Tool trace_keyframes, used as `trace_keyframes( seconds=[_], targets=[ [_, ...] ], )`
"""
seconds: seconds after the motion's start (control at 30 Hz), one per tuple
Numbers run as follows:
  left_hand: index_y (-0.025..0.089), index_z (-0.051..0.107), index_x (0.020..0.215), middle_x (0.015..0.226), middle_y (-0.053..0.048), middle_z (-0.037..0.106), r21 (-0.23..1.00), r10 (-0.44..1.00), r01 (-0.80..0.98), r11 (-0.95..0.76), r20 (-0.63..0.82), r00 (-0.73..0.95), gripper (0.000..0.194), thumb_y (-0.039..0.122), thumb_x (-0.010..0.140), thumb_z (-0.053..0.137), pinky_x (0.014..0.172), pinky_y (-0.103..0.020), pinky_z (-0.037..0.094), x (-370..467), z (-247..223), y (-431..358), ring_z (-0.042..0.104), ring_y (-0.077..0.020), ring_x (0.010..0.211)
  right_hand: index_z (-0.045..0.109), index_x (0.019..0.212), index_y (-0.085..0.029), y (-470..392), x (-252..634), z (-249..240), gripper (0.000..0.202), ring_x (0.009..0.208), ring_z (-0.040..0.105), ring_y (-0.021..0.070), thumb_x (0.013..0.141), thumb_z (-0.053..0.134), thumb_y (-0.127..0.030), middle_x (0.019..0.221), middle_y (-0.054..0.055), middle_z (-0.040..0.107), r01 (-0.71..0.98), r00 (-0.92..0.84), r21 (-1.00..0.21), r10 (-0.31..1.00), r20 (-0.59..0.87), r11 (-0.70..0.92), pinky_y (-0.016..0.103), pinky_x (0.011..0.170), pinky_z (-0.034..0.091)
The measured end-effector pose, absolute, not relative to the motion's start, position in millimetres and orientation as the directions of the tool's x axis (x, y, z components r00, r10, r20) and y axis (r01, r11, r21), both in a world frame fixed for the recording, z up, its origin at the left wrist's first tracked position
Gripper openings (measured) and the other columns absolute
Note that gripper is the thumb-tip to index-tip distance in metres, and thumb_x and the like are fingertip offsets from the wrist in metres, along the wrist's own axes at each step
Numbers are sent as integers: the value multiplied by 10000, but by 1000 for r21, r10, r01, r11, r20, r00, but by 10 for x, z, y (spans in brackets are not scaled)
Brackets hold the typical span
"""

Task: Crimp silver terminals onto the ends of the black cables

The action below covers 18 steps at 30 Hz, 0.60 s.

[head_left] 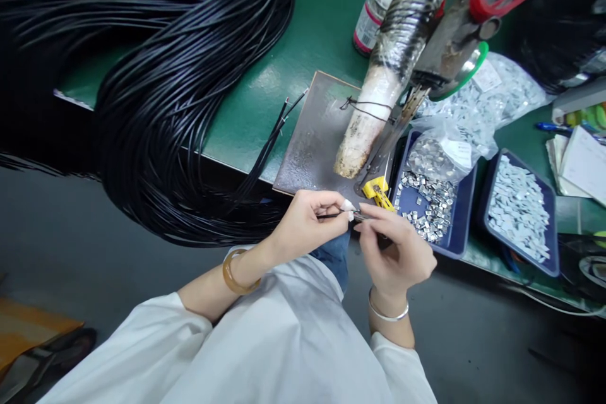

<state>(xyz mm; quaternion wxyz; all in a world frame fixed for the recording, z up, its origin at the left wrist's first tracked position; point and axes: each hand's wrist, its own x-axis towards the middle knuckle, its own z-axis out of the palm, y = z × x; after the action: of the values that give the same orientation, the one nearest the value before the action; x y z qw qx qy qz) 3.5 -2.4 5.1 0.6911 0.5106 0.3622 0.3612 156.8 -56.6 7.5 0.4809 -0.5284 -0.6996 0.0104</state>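
Observation:
My left hand (310,219) pinches the end of a black cable, with white coverings on its thumb and fingertip. Close to its right, my right hand (395,243) is closed, thumb and fingers together at the cable's end; what it grips there is too small to name. Both hands are at the front edge of a dark metal plate (310,139). A large bundle of black cables (189,76) lies to the left and hangs over the table edge. Several cable ends (274,136) rest beside the plate.
A wrapped duct (374,101) reaches down over the plate, near a yellow tool (379,192). To the right are a blue tray of metal pieces (466,218), a tray of pale pieces (555,227) and plastic bags (502,95). A jar (367,25) stands behind.

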Motion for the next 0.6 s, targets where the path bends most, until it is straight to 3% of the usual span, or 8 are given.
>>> trace_keyframes(
  seconds=[0.07,0.17,0.37,0.5,0.6],
  targets=[
    [110,609,703,570,63,398,971,869,-128,204,-120,480,121,185,789,651,509,-189,266,29,49,-18,322,-49,543,661,982,-223,-584,1563,80,225,854,778,149,833,724,-67,1002,27,804,780,-101,-403,731,675,480,252,731,621],
    [110,612,745,575,66,392,960,868,-159,229,-127,480,145,224,832,633,499,-188,252,22,35,0,309,-49,536,657,1005,-231,-576,1569,48,240,825,777,143,836,728,-77,986,22,807,805,-139,-340,711,689,487,252,725,619],
    [117,621,758,564,73,342,952,876,-170,256,-154,457,185,271,856,641,488,-192,217,24,7,22,276,-52,526,669,986,-227,-511,1569,-35,255,874,770,153,818,722,-42,1005,30,792,788,27,-447,700,713,424,292,802,636],
    [129,630,733,568,56,372,960,895,-157,234,-149,421,184,269,851,636,515,-205,249,55,7,45,312,-64,539,677,965,-227,-479,1548,-68,228,924,760,163,827,714,-50,1003,21,780,740,123,-561,745,656,372,323,834,635],
    [130,639,732,585,43,410,963,905,-154,220,-143,400,168,261,837,630,537,-215,274,86,3,66,348,-70,552,674,958,-228,-463,1540,-92,224,929,756,160,824,719,-54,1026,21,777,742,126,-556,738,663,374,313,813,635]
  ],
)
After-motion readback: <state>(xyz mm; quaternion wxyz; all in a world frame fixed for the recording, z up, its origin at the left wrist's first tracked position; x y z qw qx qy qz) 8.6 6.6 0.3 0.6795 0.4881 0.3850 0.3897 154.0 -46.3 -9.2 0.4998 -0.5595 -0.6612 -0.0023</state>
